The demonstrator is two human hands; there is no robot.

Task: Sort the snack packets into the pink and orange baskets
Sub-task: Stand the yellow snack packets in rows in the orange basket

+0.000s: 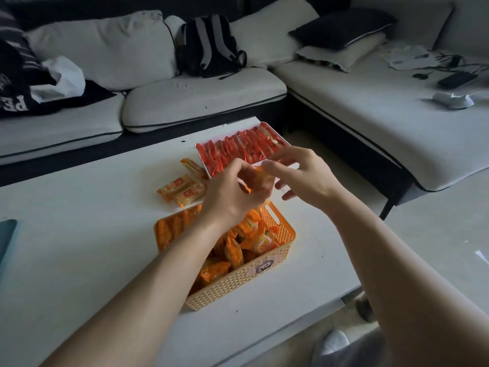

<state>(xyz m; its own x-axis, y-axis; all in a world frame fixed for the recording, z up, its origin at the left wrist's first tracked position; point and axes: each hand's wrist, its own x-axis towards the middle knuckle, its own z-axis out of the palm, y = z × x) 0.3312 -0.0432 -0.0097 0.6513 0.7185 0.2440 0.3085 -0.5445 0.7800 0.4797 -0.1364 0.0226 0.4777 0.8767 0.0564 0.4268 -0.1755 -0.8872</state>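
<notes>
On a white desk [79, 221], a few loose orange-and-yellow snack packets [182, 190] lay left of centre. Nearer, an orange woven plastic basket [238, 282] sat part-filled; beyond, a pink tray-like basket [280, 137] held rows of red packets. The left hand [232, 192] gripped an orange packet [262, 178] between both baskets; the right hand [301, 176] pinched its edge, fingers spread. Best lowered into the orange basket, standing flat beside the others.

I count two baskets on the table [79, 234]: one orange basket [264, 276] near, one pink basket [209, 170] far. About three loose orange packets [182, 190] lie left of the pink one. Packets inside either basket are too crowded to count.
</notes>
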